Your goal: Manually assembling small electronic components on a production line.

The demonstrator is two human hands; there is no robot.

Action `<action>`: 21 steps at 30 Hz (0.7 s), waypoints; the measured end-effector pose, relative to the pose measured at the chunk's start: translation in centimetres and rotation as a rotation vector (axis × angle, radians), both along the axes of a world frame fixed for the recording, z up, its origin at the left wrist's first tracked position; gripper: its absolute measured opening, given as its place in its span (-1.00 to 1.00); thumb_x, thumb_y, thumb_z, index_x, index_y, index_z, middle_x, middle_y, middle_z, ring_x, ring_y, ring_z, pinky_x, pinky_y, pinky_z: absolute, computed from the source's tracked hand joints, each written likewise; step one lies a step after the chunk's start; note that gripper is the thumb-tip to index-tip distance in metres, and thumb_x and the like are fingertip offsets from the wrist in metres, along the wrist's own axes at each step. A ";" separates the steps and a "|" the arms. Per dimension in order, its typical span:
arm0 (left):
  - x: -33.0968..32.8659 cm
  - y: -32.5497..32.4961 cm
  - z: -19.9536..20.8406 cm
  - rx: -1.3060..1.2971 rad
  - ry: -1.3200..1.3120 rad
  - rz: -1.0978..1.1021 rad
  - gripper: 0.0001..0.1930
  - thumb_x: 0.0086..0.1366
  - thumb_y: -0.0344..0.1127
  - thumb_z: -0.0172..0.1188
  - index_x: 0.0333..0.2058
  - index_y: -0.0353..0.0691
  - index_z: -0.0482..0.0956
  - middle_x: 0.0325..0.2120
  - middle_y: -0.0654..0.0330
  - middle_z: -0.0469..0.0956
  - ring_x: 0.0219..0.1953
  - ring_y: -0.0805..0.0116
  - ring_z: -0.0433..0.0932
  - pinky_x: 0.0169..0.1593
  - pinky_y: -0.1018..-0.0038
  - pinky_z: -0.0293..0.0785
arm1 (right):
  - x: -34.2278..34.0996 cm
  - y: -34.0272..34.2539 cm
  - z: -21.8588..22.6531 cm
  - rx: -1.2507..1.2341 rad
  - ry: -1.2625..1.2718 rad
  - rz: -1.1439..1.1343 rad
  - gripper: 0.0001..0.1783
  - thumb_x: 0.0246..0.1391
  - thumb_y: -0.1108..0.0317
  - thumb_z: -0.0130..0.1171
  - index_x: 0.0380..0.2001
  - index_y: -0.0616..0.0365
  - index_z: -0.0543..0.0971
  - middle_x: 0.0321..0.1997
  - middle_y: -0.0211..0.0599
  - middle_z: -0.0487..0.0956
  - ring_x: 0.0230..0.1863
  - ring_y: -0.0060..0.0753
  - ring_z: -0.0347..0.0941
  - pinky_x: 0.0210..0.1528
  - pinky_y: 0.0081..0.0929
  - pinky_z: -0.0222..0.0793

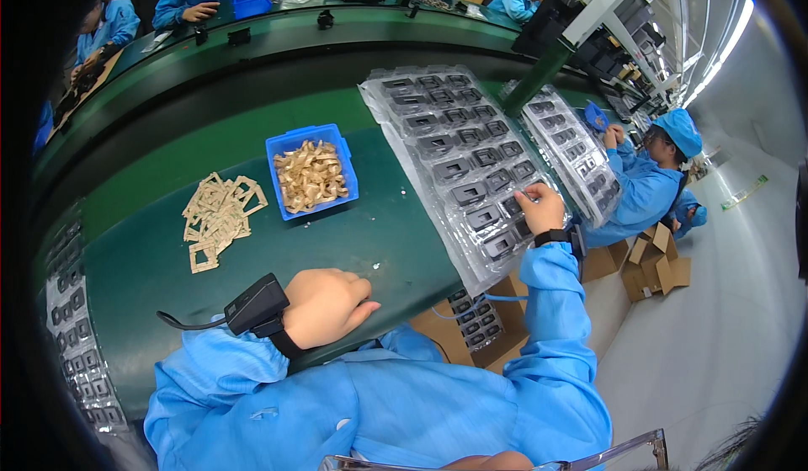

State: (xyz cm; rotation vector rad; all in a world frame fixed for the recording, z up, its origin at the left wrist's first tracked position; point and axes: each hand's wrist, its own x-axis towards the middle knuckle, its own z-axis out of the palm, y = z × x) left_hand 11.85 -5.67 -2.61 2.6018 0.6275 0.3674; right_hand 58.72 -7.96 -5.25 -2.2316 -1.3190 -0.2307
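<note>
My right hand (543, 210) reaches over a clear plastic blister tray (465, 252), its thumb and fingers closed at a small black plastic part (511, 207) near the tray's right edge. Rows of similar black frame-like parts sit in the tray's pockets. My left hand (326, 304) rests curled at the near edge of the green table, and nothing shows between its thumb and bent fingers. Beyond it stands a blue plastic bin (352, 186) of crumpled tan strips (310, 176). A loose pile of tan cut-out frames (220, 214) lies left of the bin.
A second filled blister tray (572, 147) lies to the right, past a green post (539, 79). More trays (80, 336) stand at the far left. Cardboard boxes (661, 265) are on the floor at right. A co-worker (644, 185) sits at right, others across the line.
</note>
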 end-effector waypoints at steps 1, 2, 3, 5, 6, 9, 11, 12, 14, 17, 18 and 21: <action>-0.8 -0.2 0.4 0.009 -0.001 0.026 -0.78 0.29 -0.13 0.20 -0.39 -0.15 0.63 -0.45 0.12 0.61 -0.32 0.04 0.61 -0.27 0.17 0.50 | -0.7 -0.4 0.2 0.031 -0.212 0.018 -0.63 -0.22 0.12 0.53 -0.34 0.04 0.70 -0.24 -0.14 0.61 -0.12 0.02 0.46 0.00 -0.13 0.36; -2.0 -0.3 0.9 0.008 0.008 0.047 -0.78 0.29 -0.13 0.20 -0.39 -0.15 0.63 -0.45 0.12 0.61 -0.32 0.04 0.61 -0.27 0.17 0.50 | -1.5 -1.0 0.7 0.079 -0.236 0.039 -0.68 -0.21 0.17 0.52 -0.35 0.02 0.69 -0.19 -0.18 0.57 -0.03 0.05 0.38 0.07 -0.13 0.29; -3.3 -0.4 1.4 0.028 0.005 0.084 -0.79 0.27 -0.14 0.22 -0.40 -0.15 0.63 -0.46 0.12 0.61 -0.34 0.04 0.61 -0.28 0.17 0.50 | -0.7 -1.8 0.9 0.101 -0.310 0.137 -0.76 -0.16 0.24 0.49 -0.40 0.03 0.67 -0.21 -0.20 0.55 -0.05 0.01 0.37 0.02 -0.13 0.30; -6.2 -0.7 2.5 0.087 0.005 0.214 -0.84 0.21 -0.21 0.26 -0.45 -0.15 0.63 -0.50 0.12 0.60 -0.38 0.03 0.60 -0.31 0.16 0.50 | 1.1 -3.7 0.9 0.037 -0.315 0.328 -0.83 -0.14 0.31 0.46 -0.46 0.07 0.65 -0.25 -0.20 0.53 -0.13 -0.01 0.37 -0.04 -0.12 0.28; -7.9 -0.4 2.7 0.102 0.004 0.289 -0.84 0.21 -0.24 0.26 -0.46 -0.18 0.62 -0.52 0.08 0.59 -0.40 -0.01 0.59 -0.32 0.13 0.49 | 0.9 -4.7 1.5 -0.013 -0.314 0.420 -0.83 -0.12 0.31 0.45 -0.45 0.09 0.66 -0.25 -0.21 0.54 -0.13 -0.01 0.38 -0.03 -0.13 0.28; -13.2 2.0 2.3 0.126 0.032 0.508 -0.80 0.25 -0.22 0.19 -0.45 -0.23 0.60 -0.48 0.04 0.60 -0.38 -0.05 0.59 -0.30 0.11 0.48 | 0.8 -8.0 2.8 -0.156 -0.207 0.480 -0.75 -0.15 0.34 0.42 -0.33 0.10 0.63 -0.05 -0.13 0.50 0.07 0.01 0.32 0.18 -0.15 0.21; -16.0 3.7 1.7 0.131 0.034 0.645 -0.80 0.25 -0.25 0.18 -0.44 -0.26 0.60 -0.46 0.01 0.60 -0.36 -0.08 0.59 -0.27 0.10 0.48 | 0.7 -9.5 3.7 -0.232 -0.201 0.471 -0.69 -0.22 0.39 0.40 -0.31 0.13 0.59 0.01 -0.10 0.46 0.11 0.03 0.28 0.22 -0.13 0.18; -17.1 4.4 1.3 0.128 0.010 0.709 -0.81 0.25 -0.26 0.17 -0.44 -0.27 0.60 -0.46 0.00 0.60 -0.35 -0.08 0.59 -0.26 0.11 0.49 | 1.1 -9.6 4.0 -0.258 -0.193 0.481 -0.69 -0.24 0.40 0.40 -0.32 0.14 0.58 0.04 -0.10 0.44 0.12 0.03 0.27 0.23 -0.13 0.17; -18.7 5.0 0.8 0.113 0.003 0.797 -0.82 0.25 -0.28 0.16 -0.42 -0.26 0.61 -0.45 0.00 0.61 -0.33 -0.06 0.60 -0.22 0.13 0.50 | 2.2 -9.5 4.0 -0.246 -0.170 0.543 -0.64 -0.31 0.43 0.39 -0.33 0.15 0.54 0.06 -0.08 0.42 0.12 0.05 0.27 0.24 -0.13 0.16; -19.8 4.3 -0.2 0.096 0.030 0.817 -0.86 0.23 -0.30 0.22 -0.31 -0.23 0.62 -0.33 0.06 0.61 -0.17 0.00 0.59 -0.08 0.20 0.51 | 1.6 -8.2 5.7 -0.331 -0.038 0.587 -0.57 -0.39 0.47 0.37 -0.34 0.15 0.45 0.04 -0.09 0.40 0.10 -0.02 0.30 0.25 -0.20 0.17; -19.5 4.0 -0.3 0.094 0.033 0.824 -0.84 0.22 -0.30 0.26 -0.26 -0.23 0.62 -0.29 0.07 0.60 -0.13 0.01 0.58 -0.04 0.21 0.50 | 3.0 -8.2 4.8 -0.326 -0.032 0.600 -0.57 -0.39 0.47 0.37 -0.34 0.15 0.45 0.04 -0.09 0.40 0.10 -0.02 0.30 0.25 -0.20 0.17; -19.4 4.5 -1.8 0.133 0.048 0.840 -0.68 0.19 -0.27 0.36 -0.10 -0.21 0.58 -0.14 0.06 0.55 0.01 0.02 0.52 0.09 0.24 0.46 | 5.2 -7.8 3.9 -0.161 0.313 0.611 -0.72 -0.13 0.50 0.32 -0.33 0.17 0.44 -0.07 -0.23 0.43 -0.04 -0.36 0.39 0.07 -0.45 0.32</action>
